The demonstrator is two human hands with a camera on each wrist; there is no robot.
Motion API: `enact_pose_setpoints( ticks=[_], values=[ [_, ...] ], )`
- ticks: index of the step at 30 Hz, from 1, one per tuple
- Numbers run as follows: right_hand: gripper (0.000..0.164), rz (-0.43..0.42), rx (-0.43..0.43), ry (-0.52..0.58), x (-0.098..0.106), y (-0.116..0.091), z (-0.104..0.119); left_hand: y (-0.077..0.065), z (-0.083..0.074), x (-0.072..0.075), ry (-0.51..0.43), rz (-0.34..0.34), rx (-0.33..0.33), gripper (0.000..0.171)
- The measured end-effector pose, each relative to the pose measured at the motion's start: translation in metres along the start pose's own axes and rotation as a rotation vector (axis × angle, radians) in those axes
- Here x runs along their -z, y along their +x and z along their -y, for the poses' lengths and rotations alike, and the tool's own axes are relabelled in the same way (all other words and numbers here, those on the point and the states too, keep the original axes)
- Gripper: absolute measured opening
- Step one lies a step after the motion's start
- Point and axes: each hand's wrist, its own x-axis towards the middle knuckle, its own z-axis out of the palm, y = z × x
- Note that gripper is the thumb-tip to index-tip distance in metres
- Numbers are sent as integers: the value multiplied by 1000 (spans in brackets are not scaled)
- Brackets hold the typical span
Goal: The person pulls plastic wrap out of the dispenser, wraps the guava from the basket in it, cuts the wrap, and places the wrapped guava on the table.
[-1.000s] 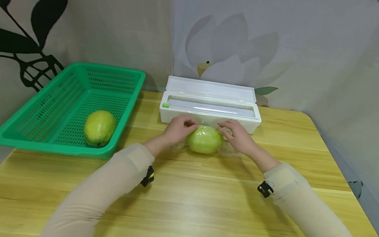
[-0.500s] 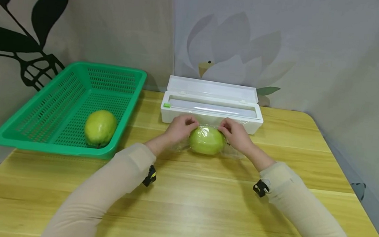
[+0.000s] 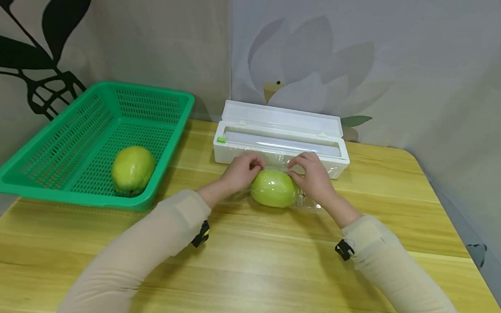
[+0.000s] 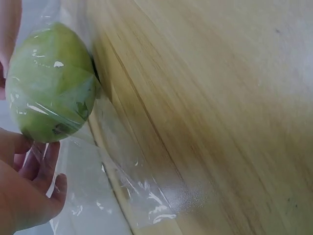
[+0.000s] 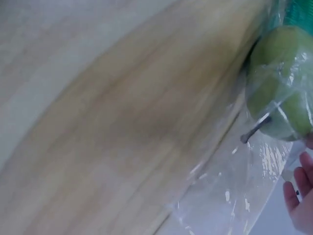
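A green pear [image 3: 273, 189] lies on its side on the table, covered in clear plastic wrap [image 4: 142, 196] that spreads out past both ends. My left hand [image 3: 241, 171] is at the pear's left end, thumb and forefinger bent close together at the wrap. At the right end, my right hand [image 3: 314, 178] has its thumb near the pear and its forefinger lifted apart from the thumb. The pear's stem [image 5: 255, 129] shows through the film in the right wrist view. Just behind the hands stands a white wrap dispenser [image 3: 281, 158], lid raised, a roll inside.
A green plastic basket [image 3: 77, 195] stands on the left of the wooden table [image 3: 242, 272], with a second pear [image 3: 133, 170] inside near its front right corner. A patterned wall covering [image 3: 162, 39] rises behind the table.
The right hand's thumb and forefinger, together half a second ago, have come apart. The pear has shifted slightly right and nearer in the head view. The left hand stays at the pear's left end.
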Motion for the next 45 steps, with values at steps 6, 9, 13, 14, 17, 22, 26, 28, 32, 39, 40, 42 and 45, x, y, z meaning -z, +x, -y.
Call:
enact_pose_setpoints(
  ticks=[6,9,13,14,17,22,26,28,32,39,40,42,45],
  values=[
    [11,-101,72,16,8,-7,3,1,1,1,60,-11,-18,15],
    [16,-51,115,51,9,-14,4,2,0,1,75,-13,-22,15],
    [32,92,131,58,7,-20,2,0,-3,4,129,-71,-40,16],
    [36,116,125,59,6,-21,2,-1,-6,6,141,-97,-56,16],
    [41,145,99,74,6,-20,1,-5,-16,13,170,-97,-126,18],
    [49,209,47,136,10,-17,-1,-12,-19,13,282,186,-214,53],
    [68,294,-13,200,9,-13,-6,-11,-5,7,244,278,-189,79],
    [78,325,-24,209,6,-11,-11,-8,1,7,215,273,-184,84],
    [88,336,-7,195,-3,-6,-19,-1,7,7,208,258,-181,83],
    [82,281,-71,321,-8,-2,-21,5,12,8,126,233,-189,78],
    [82,283,-69,325,-8,-2,-21,5,12,8,121,230,-194,78],
    [82,288,-63,315,-8,-1,-20,5,13,8,128,229,-199,77],
    [83,290,-41,247,-7,-1,-19,4,13,7,181,219,-201,78]
  ],
)
